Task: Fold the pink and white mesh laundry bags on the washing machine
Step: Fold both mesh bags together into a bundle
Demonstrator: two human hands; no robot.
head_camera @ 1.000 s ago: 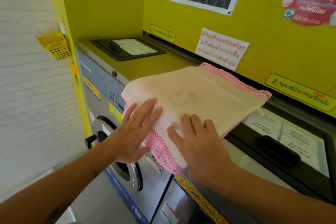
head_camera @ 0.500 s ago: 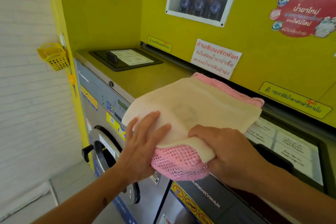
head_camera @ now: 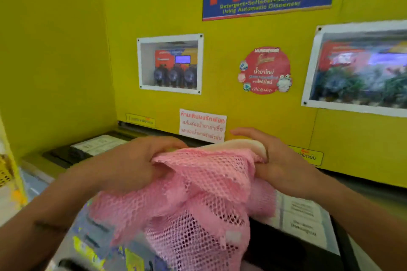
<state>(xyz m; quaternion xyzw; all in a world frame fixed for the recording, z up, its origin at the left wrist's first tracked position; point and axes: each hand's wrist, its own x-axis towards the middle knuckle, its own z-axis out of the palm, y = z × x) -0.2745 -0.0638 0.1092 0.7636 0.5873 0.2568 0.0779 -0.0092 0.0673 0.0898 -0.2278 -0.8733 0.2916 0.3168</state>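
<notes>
The pink mesh laundry bag (head_camera: 198, 200) is lifted off the washing machine (head_camera: 66, 167) and hangs loosely in folds toward me. A folded edge of the white mesh bag (head_camera: 240, 145) shows behind its top, by my right thumb. My left hand (head_camera: 132, 165) grips the pink bag's upper left edge. My right hand (head_camera: 275, 160) clamps the upper right corner of both bags together. Both hands are held above the machine top, close to the yellow wall.
A yellow back wall (head_camera: 242, 103) with posters, a framed dispenser window (head_camera: 169, 64) and a white notice (head_camera: 202, 124) stands just behind my hands. Black detergent lids lie at left (head_camera: 74, 152) and lower right (head_camera: 304, 222). A yellow side wall closes the left.
The flat folded stack has been picked up off the machine top; the pink bag now droops open below my hands. The camera has tilted upward toward the wall.
</notes>
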